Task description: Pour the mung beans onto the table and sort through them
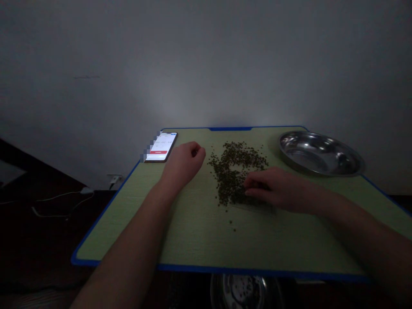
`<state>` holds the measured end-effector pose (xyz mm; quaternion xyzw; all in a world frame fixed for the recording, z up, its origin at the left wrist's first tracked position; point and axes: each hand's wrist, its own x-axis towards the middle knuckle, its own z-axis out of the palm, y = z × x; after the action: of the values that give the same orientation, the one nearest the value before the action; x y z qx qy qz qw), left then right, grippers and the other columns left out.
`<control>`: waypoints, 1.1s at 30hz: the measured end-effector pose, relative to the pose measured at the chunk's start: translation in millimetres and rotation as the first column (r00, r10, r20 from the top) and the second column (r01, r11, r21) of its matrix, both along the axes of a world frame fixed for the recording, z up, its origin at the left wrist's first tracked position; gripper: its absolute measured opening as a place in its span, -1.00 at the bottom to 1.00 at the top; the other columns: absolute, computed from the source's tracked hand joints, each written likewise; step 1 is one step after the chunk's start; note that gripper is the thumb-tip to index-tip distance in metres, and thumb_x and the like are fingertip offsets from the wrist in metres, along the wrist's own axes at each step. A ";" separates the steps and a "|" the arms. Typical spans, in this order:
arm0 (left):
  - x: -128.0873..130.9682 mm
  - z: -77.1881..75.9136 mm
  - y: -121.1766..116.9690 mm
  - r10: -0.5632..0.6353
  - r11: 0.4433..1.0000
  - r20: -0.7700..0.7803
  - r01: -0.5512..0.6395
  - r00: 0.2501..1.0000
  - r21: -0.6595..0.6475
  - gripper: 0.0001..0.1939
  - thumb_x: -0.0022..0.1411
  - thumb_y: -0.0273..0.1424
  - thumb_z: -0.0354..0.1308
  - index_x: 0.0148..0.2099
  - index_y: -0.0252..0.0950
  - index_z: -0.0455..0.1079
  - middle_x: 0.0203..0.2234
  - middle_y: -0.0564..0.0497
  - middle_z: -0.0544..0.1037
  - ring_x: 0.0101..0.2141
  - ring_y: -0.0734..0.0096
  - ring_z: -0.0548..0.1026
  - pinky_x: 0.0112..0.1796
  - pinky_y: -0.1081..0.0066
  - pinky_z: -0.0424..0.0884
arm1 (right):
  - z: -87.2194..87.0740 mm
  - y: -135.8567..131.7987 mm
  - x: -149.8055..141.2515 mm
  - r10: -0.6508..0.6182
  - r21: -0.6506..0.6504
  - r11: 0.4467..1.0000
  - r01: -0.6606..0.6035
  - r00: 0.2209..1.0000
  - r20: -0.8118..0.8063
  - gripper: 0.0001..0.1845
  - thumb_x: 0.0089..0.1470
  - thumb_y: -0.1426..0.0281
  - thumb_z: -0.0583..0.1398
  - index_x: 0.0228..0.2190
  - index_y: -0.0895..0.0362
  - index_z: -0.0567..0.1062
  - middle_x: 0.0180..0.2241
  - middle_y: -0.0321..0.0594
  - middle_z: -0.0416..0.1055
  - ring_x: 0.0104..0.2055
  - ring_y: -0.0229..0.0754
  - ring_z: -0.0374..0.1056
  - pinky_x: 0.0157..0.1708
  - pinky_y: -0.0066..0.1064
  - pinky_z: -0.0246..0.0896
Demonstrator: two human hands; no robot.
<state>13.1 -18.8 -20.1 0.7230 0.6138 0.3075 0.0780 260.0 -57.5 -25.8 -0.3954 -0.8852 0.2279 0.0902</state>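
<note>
Small dark greenish grains, like mung beans (228, 182), lie spread in a loose ring on the light green table (199, 231). My right hand (277, 186) reaches in from the right at the near right side of the beans. Its fingers are curled and the thumb is bent towards them; whatever is between the fingertips is too small and dark to see. To the left of the beans, apart from them, my left hand (185, 161) rests on the table as a loose fist. The inside of that fist is hidden.
A shiny oval-looking metal bowl (318, 154) stands at the table's right edge. A lit phone (159, 148) lies at the far left corner. Below the near edge, another metal bowl (222, 292) holds some dark specks. A pale wall rises behind; a cable and plug (114, 180) are at left.
</note>
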 end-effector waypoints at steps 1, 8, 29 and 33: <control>-0.3 -0.5 0.2 0.000 1.000 -0.001 0.000 1.000 0.006 -0.76 0.17 -0.32 -0.01 -0.50 -0.26 0.33 -0.59 -0.01 0.46 -0.54 0.40 0.32 -0.49 0.34 0.12 | 0.5 -0.4 -0.1 0.005 -0.002 1.000 -0.005 1.000 -0.009 -0.83 0.18 0.32 0.13 -0.41 0.13 0.43 -0.52 -0.34 0.40 -0.50 -0.31 0.24 -0.49 -0.44 0.03; -1.5 -1.1 0.7 0.014 1.000 0.006 -0.014 1.000 0.019 -0.79 0.16 -0.32 0.00 -0.45 -0.26 0.37 -0.54 -0.03 0.48 -0.50 0.38 0.36 -0.46 0.31 0.16 | 4.2 -6.7 -6.4 0.046 -0.045 0.998 -0.049 0.998 -0.048 -0.84 0.17 0.33 0.14 -0.41 0.13 0.44 -0.50 -0.34 0.41 -0.49 -0.31 0.26 -0.47 -0.44 0.05; -1.0 0.3 -1.8 -0.003 1.000 -0.014 0.004 1.000 0.030 -0.76 0.18 -0.31 -0.01 -0.46 -0.26 0.37 -0.56 -0.01 0.46 -0.52 0.40 0.33 -0.48 0.33 0.14 | 2.3 -2.7 -14.5 -0.009 -0.004 1.000 0.009 1.000 0.018 -0.84 0.14 0.32 0.15 -0.39 0.13 0.47 -0.51 -0.30 0.44 -0.50 -0.28 0.27 -0.49 -0.44 0.04; -0.9 0.4 -1.3 -0.003 1.000 -0.015 0.004 1.000 0.031 -0.76 0.18 -0.30 0.00 -0.46 -0.26 0.36 -0.57 -0.01 0.46 -0.53 0.40 0.32 -0.48 0.33 0.14 | 3.2 -0.8 -18.6 -0.018 0.029 0.999 0.016 0.999 0.039 -0.84 0.14 0.31 0.14 -0.40 0.12 0.47 -0.50 -0.30 0.45 -0.49 -0.27 0.28 -0.48 -0.42 0.03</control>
<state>12.2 -20.1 -19.7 0.7275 0.6081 0.3114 0.0625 241.3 -58.3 -22.6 -0.4060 -0.8866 0.2065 0.0804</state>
